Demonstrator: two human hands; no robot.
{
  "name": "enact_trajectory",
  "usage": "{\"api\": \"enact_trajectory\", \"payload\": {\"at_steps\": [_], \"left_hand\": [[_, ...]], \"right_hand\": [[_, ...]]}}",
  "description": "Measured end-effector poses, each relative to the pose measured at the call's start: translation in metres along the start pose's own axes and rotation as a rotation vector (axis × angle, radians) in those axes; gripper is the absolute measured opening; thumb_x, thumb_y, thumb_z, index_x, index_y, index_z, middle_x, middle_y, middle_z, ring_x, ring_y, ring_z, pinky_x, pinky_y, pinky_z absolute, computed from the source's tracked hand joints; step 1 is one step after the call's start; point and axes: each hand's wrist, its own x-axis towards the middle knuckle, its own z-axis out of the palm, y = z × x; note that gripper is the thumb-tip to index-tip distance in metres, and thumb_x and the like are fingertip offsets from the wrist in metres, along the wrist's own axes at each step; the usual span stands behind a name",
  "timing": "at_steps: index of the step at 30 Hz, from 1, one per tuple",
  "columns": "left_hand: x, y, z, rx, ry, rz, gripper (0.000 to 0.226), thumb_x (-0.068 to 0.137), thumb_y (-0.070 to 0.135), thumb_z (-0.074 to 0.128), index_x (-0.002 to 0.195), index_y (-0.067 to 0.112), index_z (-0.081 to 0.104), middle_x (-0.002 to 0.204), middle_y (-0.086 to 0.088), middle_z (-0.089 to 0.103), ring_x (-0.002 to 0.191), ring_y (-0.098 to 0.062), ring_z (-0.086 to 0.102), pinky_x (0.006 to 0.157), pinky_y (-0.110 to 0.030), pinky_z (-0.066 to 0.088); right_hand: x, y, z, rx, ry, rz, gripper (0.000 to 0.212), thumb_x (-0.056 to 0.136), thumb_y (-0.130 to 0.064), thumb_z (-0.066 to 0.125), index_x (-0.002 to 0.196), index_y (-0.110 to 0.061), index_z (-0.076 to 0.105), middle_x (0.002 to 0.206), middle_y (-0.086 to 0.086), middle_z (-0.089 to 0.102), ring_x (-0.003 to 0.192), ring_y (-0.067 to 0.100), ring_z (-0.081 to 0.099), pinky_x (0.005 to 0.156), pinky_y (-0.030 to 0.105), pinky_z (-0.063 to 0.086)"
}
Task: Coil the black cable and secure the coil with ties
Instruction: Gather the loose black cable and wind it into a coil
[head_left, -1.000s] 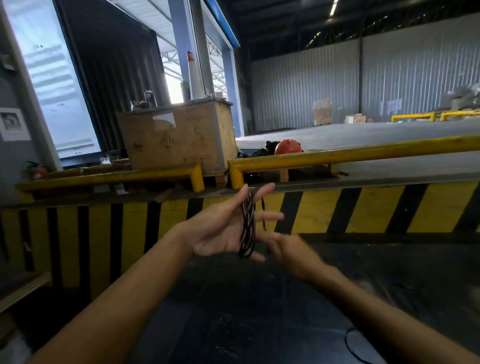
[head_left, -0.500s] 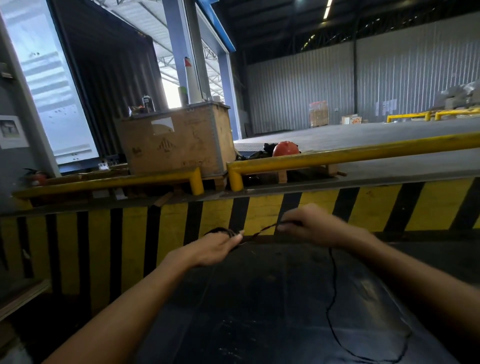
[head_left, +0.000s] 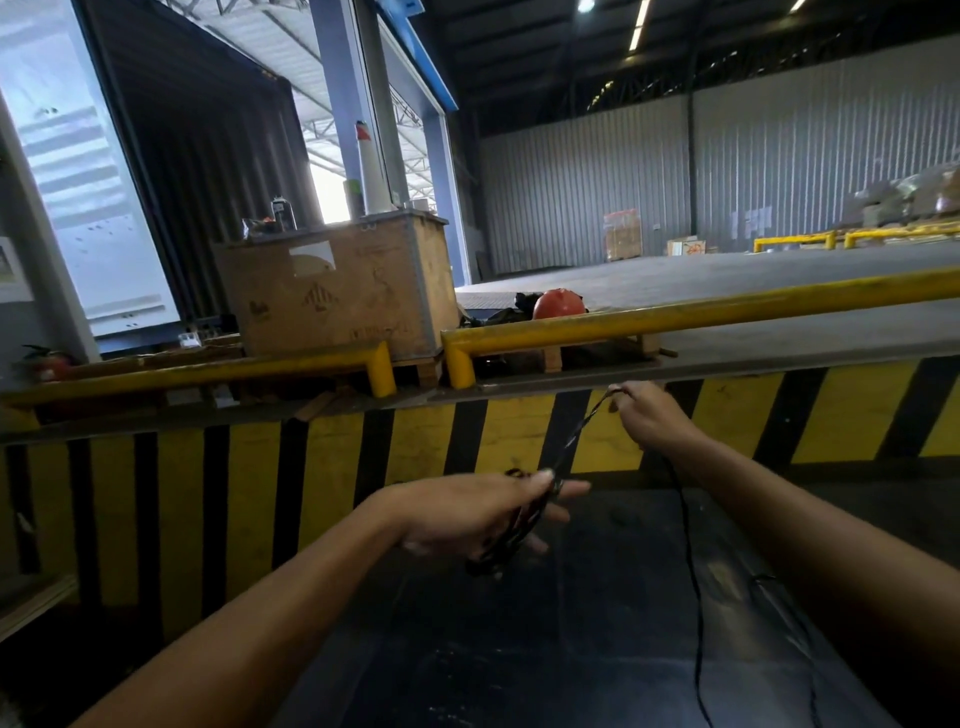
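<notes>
My left hand (head_left: 483, 512) holds a small coil of the black cable (head_left: 511, 535), the loops running across its palm and fingers. From the coil one strand of the cable rises up and to the right to my right hand (head_left: 649, 421), which pinches it near the striped wall. Below the right hand the loose rest of the cable (head_left: 693, 597) hangs down and trails over the dark floor. No ties are visible.
A yellow-and-black striped dock wall (head_left: 519, 431) stands right ahead, topped by yellow rails (head_left: 675, 319). A wooden crate (head_left: 337, 291) and a red helmet (head_left: 558, 304) sit on the platform above. Dark floor (head_left: 519, 649) lies below my arms.
My right hand has moved up and to the right, drawing the strand out from the coil. My left hand has lowered and turned, with the coil lying across its fingers.
</notes>
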Motion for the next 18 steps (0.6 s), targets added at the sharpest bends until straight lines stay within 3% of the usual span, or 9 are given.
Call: {"api": "enact_trajectory", "payload": {"at_steps": [3,5,7,9,12,15,18], "left_hand": [[0.005,0.021,-0.004,-0.48,-0.021,0.244,0.043,0.09,0.058,0.026,0.131,0.053,0.04,0.149,0.002,0.041,0.122,-0.027,0.054,0.091,-0.051,0.051],[0.016,0.033,-0.009,-0.695,0.145,0.378,0.044,0.091,0.057,0.025,0.132,0.051,0.041,0.153,-0.004,0.034,0.126,-0.032,0.049,0.091,-0.059,0.046],[0.027,0.036,-0.016,-0.748,0.359,0.422,0.044,0.094,0.056,0.02,0.134,0.051,0.038,0.157,-0.005,0.027,0.132,-0.033,0.041,0.092,-0.062,0.041],[0.034,0.024,-0.025,-0.627,0.505,0.368,0.046,0.095,0.055,0.019,0.139,0.05,0.031,0.158,-0.005,0.023,0.136,-0.034,0.037,0.1,-0.065,0.034],[0.03,-0.004,-0.04,-0.408,0.573,0.219,0.048,0.095,0.056,0.021,0.142,0.049,0.027,0.159,-0.003,0.023,0.136,-0.034,0.037,0.108,-0.064,0.025],[0.015,-0.025,-0.052,-0.237,0.63,0.091,0.049,0.095,0.056,0.022,0.142,0.046,0.029,0.156,-0.004,0.029,0.126,-0.026,0.048,0.106,-0.05,0.034],[-0.002,-0.047,-0.064,0.064,0.8,-0.038,0.05,0.098,0.052,0.02,0.144,0.038,0.032,0.147,-0.013,0.041,0.118,-0.024,0.054,0.103,-0.044,0.038]], "right_hand": [[-0.03,0.021,0.041,-0.329,-0.287,-0.167,0.033,0.089,-0.048,0.044,0.113,-0.026,0.052,0.099,0.003,0.062,0.087,0.018,0.064,0.069,0.031,0.053],[-0.074,0.008,0.077,-0.375,-0.48,-0.215,0.032,0.093,-0.046,0.041,0.115,-0.025,0.052,0.104,0.004,0.061,0.09,0.02,0.062,0.075,0.035,0.053],[-0.116,-0.022,0.105,-0.261,-0.637,-0.2,0.028,0.098,-0.038,0.036,0.099,-0.017,0.055,0.092,0.006,0.058,0.083,0.024,0.057,0.075,0.039,0.047],[-0.14,-0.046,0.114,-0.18,-0.731,-0.235,0.032,0.098,-0.04,0.034,0.092,-0.016,0.054,0.091,0.012,0.058,0.082,0.029,0.057,0.077,0.042,0.047],[-0.13,-0.049,0.097,-0.353,-0.743,-0.308,0.04,0.097,-0.043,0.036,0.101,-0.008,0.056,0.106,0.021,0.062,0.095,0.036,0.06,0.078,0.042,0.048],[-0.105,-0.033,0.062,-0.253,-0.78,-0.251,0.033,0.095,-0.04,0.043,0.105,-0.013,0.059,0.103,0.009,0.063,0.09,0.019,0.062,0.076,0.032,0.05],[-0.079,-0.014,0.022,-0.009,-0.689,-0.184,0.025,0.095,-0.035,0.047,0.094,-0.015,0.062,0.085,-0.001,0.059,0.066,-0.001,0.057,0.06,0.016,0.047]]}}
